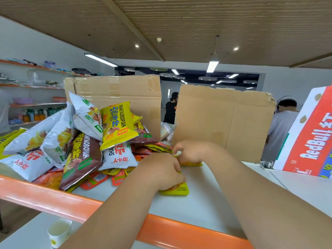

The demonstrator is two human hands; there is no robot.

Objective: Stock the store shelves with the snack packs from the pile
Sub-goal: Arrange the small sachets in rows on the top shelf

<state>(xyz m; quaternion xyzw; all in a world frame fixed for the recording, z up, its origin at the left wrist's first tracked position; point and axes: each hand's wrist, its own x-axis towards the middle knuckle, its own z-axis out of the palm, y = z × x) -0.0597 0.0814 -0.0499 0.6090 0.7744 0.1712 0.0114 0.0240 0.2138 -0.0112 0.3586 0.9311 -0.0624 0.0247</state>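
Both arms reach forward over a shelf. The left hand [161, 170] has its fingers curled over a small yellow pack [177, 191] and grips it against the shelf top. The right hand [190, 150], just behind and touching the left, curls down onto a second yellow pack [193, 164]; whether it pinches that pack or only rests on it is hidden.

The small yellow pack lies flat, its long side roughly level with the shelf's front edge. Its printed end is under the fingers, so which way it points cannot be told.

The pile [75, 141] lies just left of the hands. It has large white, yellow and brown bags heaped at mixed angles, with flat orange and yellow sachets beneath.

The shelf [206, 198] is pale grey with an orange front rail [53, 200]. A cardboard box [122, 90] stands behind the pile and a cardboard sheet [224, 121] stands close behind the right hand. A Red Bull carton [309, 139] leans at far right. Bare shelf top lies between the hands and that carton, and in front of the hands up to the rail.

A paper cup [60, 230] stands on a lower level. Wall shelves [36, 86] line the left, and two people [283, 123] stand beyond, under a slatted ceiling [197, 24].
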